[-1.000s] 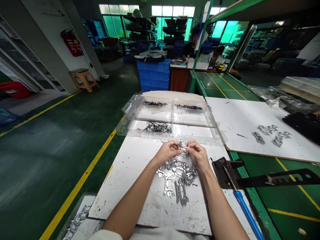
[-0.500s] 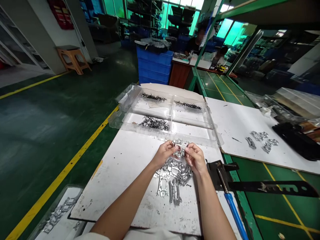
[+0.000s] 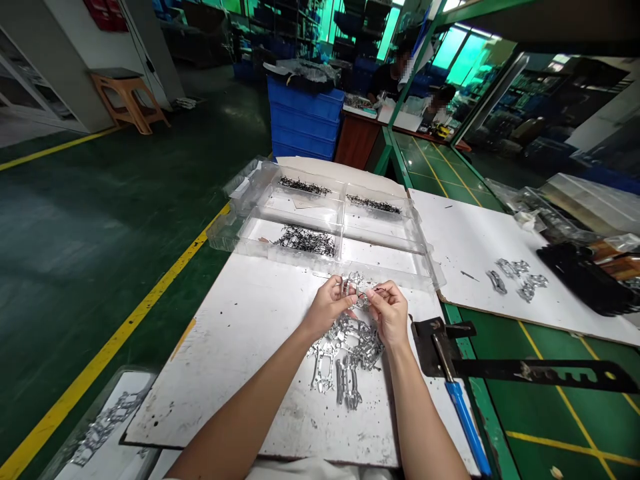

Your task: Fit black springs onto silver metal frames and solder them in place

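And there's your left hand [image 3: 327, 308], thumb and fingers clamped on a silver frame [image 3: 353, 279] over the white board [image 3: 240, 360], between the pile of silver frames [image 3: 359, 348] and the clear tray [image 3: 385, 269]. Right beside it, your right hand [image 3: 391, 312] pinches a thin black wire [image 3: 379, 289], close by that frame.
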A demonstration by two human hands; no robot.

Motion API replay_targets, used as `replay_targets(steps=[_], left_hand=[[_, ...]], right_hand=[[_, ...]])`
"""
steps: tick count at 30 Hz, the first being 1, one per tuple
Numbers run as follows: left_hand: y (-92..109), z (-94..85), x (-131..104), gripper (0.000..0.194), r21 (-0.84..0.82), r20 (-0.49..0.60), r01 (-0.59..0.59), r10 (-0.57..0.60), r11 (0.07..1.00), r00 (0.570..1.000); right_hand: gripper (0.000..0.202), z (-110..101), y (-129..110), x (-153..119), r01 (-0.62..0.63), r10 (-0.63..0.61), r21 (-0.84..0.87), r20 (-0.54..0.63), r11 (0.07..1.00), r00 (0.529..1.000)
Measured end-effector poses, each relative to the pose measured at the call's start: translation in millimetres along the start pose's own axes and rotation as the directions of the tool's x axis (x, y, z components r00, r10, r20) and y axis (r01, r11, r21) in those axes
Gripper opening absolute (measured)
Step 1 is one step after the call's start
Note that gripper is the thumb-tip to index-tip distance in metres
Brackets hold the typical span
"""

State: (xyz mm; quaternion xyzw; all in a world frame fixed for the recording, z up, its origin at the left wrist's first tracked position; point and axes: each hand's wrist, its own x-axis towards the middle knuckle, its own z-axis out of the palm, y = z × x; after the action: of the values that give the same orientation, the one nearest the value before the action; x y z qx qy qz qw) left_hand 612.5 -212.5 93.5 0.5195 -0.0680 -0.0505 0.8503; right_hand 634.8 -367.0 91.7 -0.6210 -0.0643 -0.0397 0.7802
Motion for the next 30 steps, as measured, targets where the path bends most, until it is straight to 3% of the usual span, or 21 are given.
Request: replay_targets(steps=[9, 16, 23, 27, 30], left_hand=[[-3.1, -1.8, 0.7, 0.044, 0.023, -0.076, -0.027, 0.029, 0.999, 0.997], [-1.5, -3.5, 0.3, 0.045, 0.073, -0.077, 0.000, 0.005, 0.997, 0.997], [-8.2, -7.6, 2.4, 0.047, 0.050, -0.173, -0.027, 0.035, 0.998, 0.984], [-6.7, -7.4, 2.8, 0.048, 0.064, -0.225, -0.066, 0.079, 0.996, 0.971], [-3.8, -5.6, 0.9, 0.069, 0.092, -0.218, -0.091, 0.110, 0.992, 0.970]], right_hand=[[0.033, -8.5, 1.0, 3.1, -0.017, 0.030, -0.108, 0.122, 0.994, 0.992], [0.026, -20.3, -11.4, 3.0, 0.045, -0.003, -0.238, 0.176, 0.970, 0.984], [0.025, -20.6, -18.1, 1.5, 0.185, -0.081, -0.445, 0.242, 0.876, 0.967], [0.028, -14.8, -13.7, 0.0, 0.159, -0.112, -0.402, 0.138, 0.902, 0.984], [0.032, -5.7, -8.0, -3.2, 0.118, -0.125, -0.298, -0.005, 0.947, 0.992]])
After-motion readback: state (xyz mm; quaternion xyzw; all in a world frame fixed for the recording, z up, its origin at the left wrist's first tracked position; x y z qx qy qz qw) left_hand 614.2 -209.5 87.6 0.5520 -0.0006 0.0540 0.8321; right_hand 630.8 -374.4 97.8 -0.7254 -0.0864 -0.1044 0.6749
